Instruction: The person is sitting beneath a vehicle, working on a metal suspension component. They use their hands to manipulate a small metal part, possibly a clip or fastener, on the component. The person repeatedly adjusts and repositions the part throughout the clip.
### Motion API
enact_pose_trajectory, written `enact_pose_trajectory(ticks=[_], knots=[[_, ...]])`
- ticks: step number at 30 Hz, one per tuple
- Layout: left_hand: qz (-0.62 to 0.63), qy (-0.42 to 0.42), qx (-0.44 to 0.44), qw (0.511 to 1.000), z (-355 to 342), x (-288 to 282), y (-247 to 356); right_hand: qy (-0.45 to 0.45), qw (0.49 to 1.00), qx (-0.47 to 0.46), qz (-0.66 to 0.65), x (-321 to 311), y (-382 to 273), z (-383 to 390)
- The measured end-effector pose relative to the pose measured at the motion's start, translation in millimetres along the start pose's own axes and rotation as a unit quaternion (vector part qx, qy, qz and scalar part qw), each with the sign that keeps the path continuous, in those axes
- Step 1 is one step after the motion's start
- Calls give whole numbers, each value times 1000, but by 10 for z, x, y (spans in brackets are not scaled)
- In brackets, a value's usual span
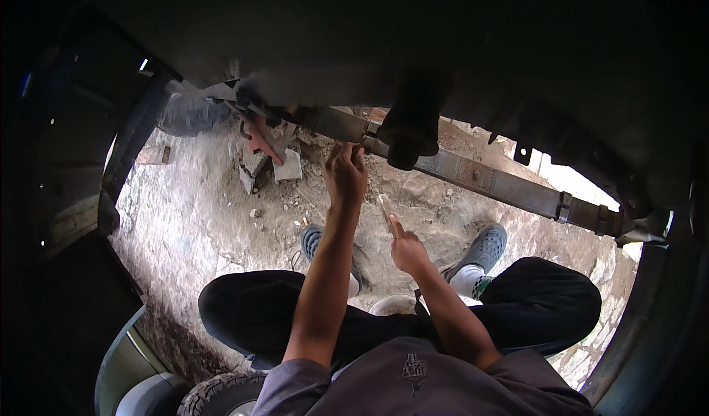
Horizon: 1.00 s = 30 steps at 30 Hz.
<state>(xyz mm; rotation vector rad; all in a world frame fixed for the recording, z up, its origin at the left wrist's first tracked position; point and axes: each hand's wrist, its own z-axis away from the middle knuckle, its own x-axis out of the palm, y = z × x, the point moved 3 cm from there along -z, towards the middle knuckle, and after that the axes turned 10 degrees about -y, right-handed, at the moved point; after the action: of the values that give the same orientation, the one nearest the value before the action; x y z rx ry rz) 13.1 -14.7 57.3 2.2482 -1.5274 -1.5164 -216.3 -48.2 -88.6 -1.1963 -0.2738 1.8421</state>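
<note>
A long grey leaf spring (487, 182) with metal clamp bands runs across the underside of a vehicle. My left hand (347, 171) is raised to one of the bands, fingers pinched together at the spring's lower edge; what they grip, if anything, is too small to make out. Lower and to the right, my right hand (408, 247) is closed round a slim, flat, pale tool (386, 207), its tip pointing up and away from me. The tool's handle is hidden in my fist, and its exact kind cannot be told. The tool is apart from the spring.
A dark rounded rubber stop (410, 124) hangs down beside the spring. Beyond my left hand, a red metal stand (260, 137) rises near a pale block (289, 165) on rough ground. A tire (221, 394) lies at lower left. Dark bodywork surrounds me above and at both sides.
</note>
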Motion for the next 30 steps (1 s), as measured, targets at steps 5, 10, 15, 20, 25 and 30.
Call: enact_pose_trajectory(ticks=[5, 10, 15, 20, 25, 30], knots=[[-7, 12, -22, 1000, -44, 86, -44, -4, 1000, -20, -5, 38, -35, -61], [-24, -27, -49, 998, -80, 184, -115, -5, 1000, -27, -14, 105, 50, -67], [-3, 13, -10, 1000, -31, 72, -65, -15, 1000, 7, -11, 125, 166, -101], [-18, -24, -51, 998, -52, 143, -102, -15, 1000, 9, -10, 179, 237, -134], [-6, -19, -46, 999, -41, 197, -178, -57, 994, 90, 18, 52, 61, -57], [124, -82, -179, 972, 276, 62, -236, -33, 991, 113, 65, 71, 124, -102]])
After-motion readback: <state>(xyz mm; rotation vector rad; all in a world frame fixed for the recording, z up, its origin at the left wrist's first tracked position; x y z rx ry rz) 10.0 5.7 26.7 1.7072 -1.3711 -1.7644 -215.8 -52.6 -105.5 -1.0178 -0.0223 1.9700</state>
